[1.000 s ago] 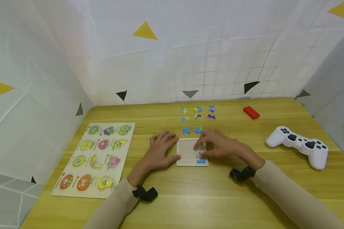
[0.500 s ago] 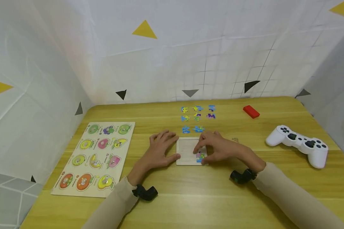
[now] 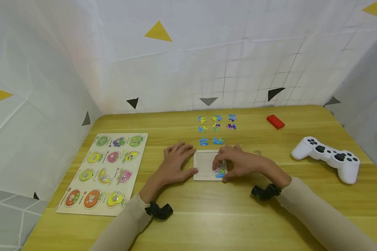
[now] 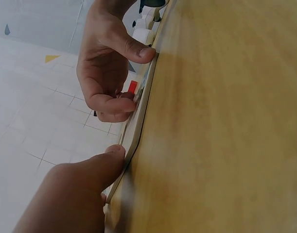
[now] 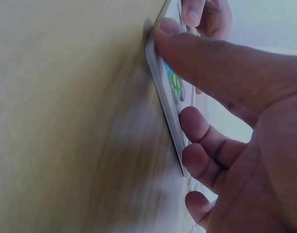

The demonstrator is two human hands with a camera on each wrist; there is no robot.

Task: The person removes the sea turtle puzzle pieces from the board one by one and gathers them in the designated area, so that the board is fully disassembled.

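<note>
A small shallow wooden puzzle tray [image 3: 205,164] lies on the table between both hands. In its near right corner a few joined puzzle pieces [image 3: 220,175], pink, green and blue, lie flat, partly hidden by fingers. My left hand [image 3: 177,165] rests at the tray's left side, thumb and fingertip against the rim, fingers loosely spread. My right hand [image 3: 240,162] arches over the right side. Its thumb [image 5: 175,34] presses on the rim near the near right corner, and its bent index finger reaches down beside the pieces. Several loose puzzle pieces [image 3: 218,141] lie beyond the tray.
A wooden fruit puzzle board [image 3: 137,174] lies at the left. At the right are a white game controller [image 3: 328,158] and, farther back, a red block [image 3: 275,122]. Patterned white cloth [image 3: 188,76] hangs behind the table's far edge.
My right thumb has slid from the pieces toward the near right corner of the tray, uncovering more of the green and blue picture. The left hand has stayed in place.
</note>
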